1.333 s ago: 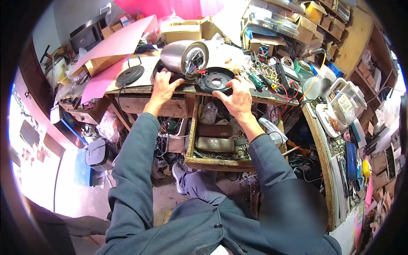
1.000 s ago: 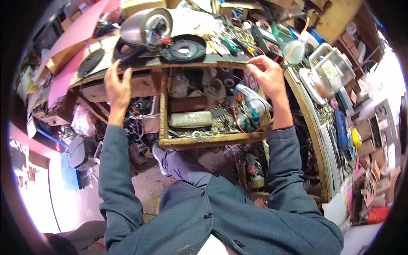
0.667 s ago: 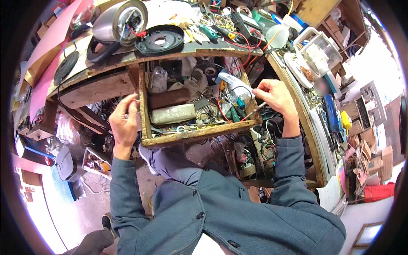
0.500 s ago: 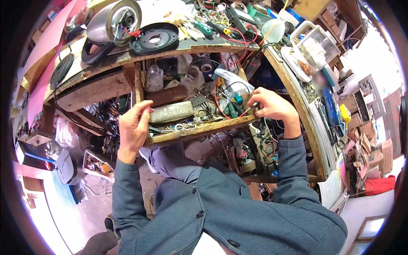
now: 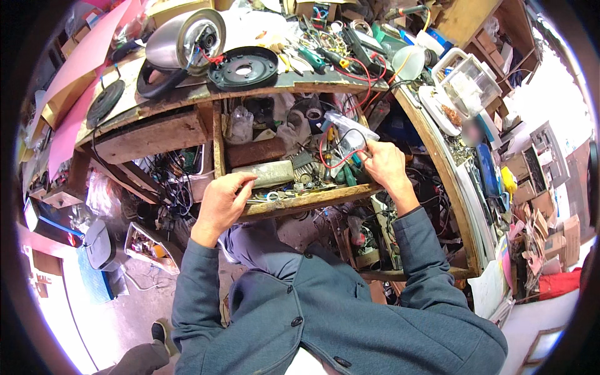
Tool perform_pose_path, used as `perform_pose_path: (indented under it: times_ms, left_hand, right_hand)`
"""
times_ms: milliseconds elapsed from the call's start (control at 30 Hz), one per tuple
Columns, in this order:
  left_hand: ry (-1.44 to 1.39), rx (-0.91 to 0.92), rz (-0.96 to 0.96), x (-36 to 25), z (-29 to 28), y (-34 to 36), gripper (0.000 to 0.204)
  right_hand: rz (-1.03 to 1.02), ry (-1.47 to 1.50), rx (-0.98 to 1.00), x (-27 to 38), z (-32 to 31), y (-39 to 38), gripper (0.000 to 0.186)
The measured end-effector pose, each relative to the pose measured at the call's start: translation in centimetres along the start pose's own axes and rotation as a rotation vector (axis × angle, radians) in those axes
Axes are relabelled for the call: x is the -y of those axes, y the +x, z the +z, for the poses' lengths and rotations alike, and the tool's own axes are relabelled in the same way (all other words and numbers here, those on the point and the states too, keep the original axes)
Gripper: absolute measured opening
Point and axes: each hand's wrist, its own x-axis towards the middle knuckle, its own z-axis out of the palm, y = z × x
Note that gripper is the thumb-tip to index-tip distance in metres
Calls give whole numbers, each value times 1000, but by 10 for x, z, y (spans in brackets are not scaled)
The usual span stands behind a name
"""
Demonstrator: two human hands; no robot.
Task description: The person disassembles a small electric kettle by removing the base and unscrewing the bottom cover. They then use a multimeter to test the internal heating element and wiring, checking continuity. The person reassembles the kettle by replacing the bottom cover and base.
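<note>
My left hand [image 5: 219, 203] is closed at the front-left of an open wooden drawer [image 5: 309, 195], fingertips bent over its edge beside a pale oblong block [image 5: 272, 172]; what it holds, if anything, is unclear. My right hand [image 5: 389, 169] reaches into the drawer's right side, fingertips together by a thin red wire [image 5: 331, 165] and a clear plastic bag [image 5: 354, 128], its grip hard to make out. Green-handled tools [image 5: 342, 177], a brown oblong piece [image 5: 253, 150] and small metal parts fill the drawer.
On the bench [image 5: 187, 94] sit a steel kettle body [image 5: 169, 44], a black round base [image 5: 240, 70] and jumbled tools. Clear plastic containers [image 5: 467, 87] stand right; a bin [image 5: 100, 244] stands on the left floor, near a trouser leg and shoe [image 5: 157, 332].
Both hands have left the kettle parts on the bench and moved down to the drawer. Most recently my right hand shifted left into it, my left slightly right. The camera has tilted further down.
</note>
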Motion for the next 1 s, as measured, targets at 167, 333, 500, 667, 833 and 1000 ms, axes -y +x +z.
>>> perform_pose_path:
  times_ms: [167,333,500,667,833,1000]
  left_hand:
    - [14,-9,6,-1,-7,-8,17]
    - [-86,-77,41,-36,-14,3,20]
    - [68,-490,160,-81,-54,19,38]
    - [171,-388,9,-80,-98,17,32]
    - [115,-354,-108,-76,-125,5,23]
    - [920,-544,34,-68,-156,24,27]
  right_hand:
    - [-189,155,-131,35,-57,8,22]
    - [-162,1121,63,97,-104,41,20]
    - [-430,1273,44,194,-109,66,14]
    - [-642,1403,38,264,-76,75,18]
    - [-811,1411,219,285,-60,92,15]
    - [-777,1479,709,257,-53,111,17]
